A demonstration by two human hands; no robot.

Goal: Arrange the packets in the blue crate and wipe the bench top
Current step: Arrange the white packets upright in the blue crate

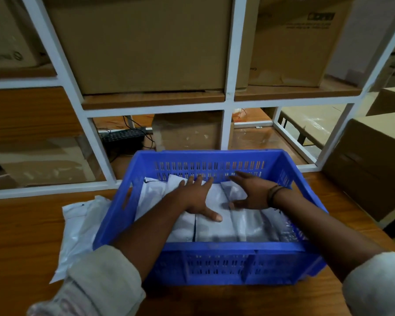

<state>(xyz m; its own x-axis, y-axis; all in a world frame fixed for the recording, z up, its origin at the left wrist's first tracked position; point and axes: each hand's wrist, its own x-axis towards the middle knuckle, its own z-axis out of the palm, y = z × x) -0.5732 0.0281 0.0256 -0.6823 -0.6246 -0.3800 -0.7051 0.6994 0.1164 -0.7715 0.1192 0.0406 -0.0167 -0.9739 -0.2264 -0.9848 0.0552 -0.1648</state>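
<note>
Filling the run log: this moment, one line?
left hand: pressing white plastic packets | right hand: open over packets | blue plastic crate: on wooden bench

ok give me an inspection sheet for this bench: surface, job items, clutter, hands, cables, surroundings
surface: brown wooden bench top, bare wood around the crate.
job's things: blue slotted plastic crate on the bench, white plastic packets in rows inside; loose white plastic packets on the bench against its left side.
clutter: large brown cardboard box at the bench's right end.
hands: left hand flat on the crated packets, fingers spread; right hand open beside it, thumb on a packet.
cables: black cables by a black keyboard behind the white metal shelf frame.
surroundings: that frame holds brown cardboard cartons.
</note>
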